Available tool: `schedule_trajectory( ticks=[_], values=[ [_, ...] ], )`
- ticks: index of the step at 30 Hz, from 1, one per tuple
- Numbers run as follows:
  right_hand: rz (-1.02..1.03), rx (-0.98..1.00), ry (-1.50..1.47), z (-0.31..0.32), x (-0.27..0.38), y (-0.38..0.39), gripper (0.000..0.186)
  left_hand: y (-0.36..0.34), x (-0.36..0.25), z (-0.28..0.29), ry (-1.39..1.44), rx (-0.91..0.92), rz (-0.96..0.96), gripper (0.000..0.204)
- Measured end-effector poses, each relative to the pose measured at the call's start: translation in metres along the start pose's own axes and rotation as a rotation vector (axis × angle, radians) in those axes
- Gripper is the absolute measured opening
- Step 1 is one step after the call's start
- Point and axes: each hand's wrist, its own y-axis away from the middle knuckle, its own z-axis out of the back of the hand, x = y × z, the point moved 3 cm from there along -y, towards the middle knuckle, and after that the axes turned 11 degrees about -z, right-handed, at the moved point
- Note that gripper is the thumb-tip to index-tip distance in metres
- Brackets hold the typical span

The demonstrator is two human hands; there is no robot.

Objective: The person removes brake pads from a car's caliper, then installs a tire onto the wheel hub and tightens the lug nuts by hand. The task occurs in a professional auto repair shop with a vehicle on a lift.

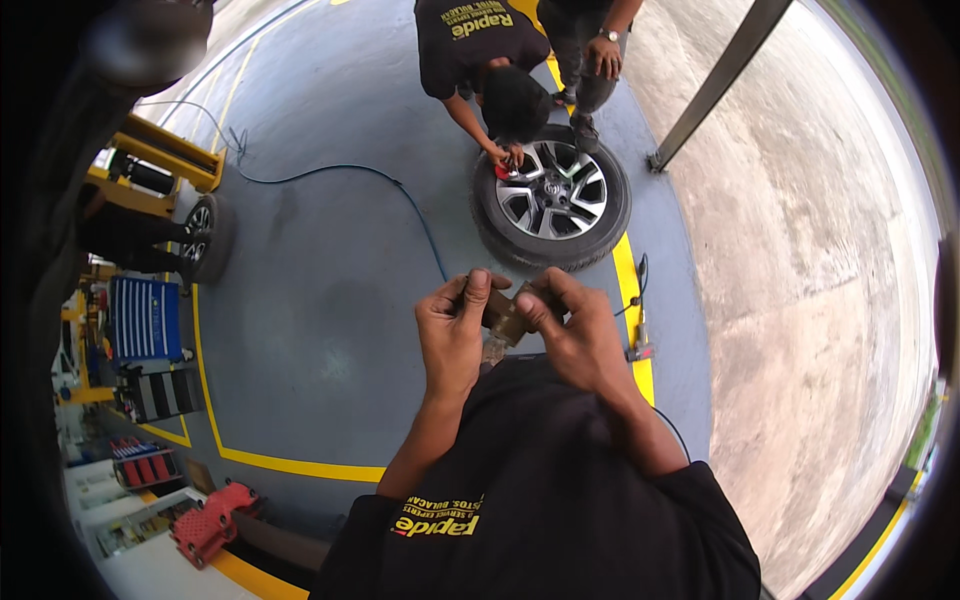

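Ahead, a wheel (558, 192) lies past the right hand (580, 338).

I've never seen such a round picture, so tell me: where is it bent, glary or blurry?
Head view: the pale concrete bows along its right edge and looks partly washed out; head view: the dark rounded thing at upper left is blurry; head view: the left hand and right hand look fairly clear.

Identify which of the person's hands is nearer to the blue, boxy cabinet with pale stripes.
Left. The left hand is well to the right of the blue cabinet; the right hand is farther right still.
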Motion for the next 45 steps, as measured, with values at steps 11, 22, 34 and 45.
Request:
schedule_trajectory(
  ticks=[11,22,34,45],
  values=[
    [0.100,0.207,-0.098,0.101,-0.014,-0.044,0.025,-0.006,-0.002,-0.107,0.005,-0.130,-0.120,0.023],
    [0.196,0.312,0.007,0.128,-0.003,-0.045,0.016,0.000,0.012,-0.132,-0.660,-0.641,-0.641,0.017],
    [0.315,0.163,0.234,0.144,-0.008,-0.034,0.015,-0.017,0.001,-0.126,-1.293,-0.104,-0.999,0.021],
    [0.162,0.269,0.140,0.143,-0.026,-0.037,0.021,0.010,0.043,-0.127,-0.270,-0.206,-0.479,0.031]
  ],
)
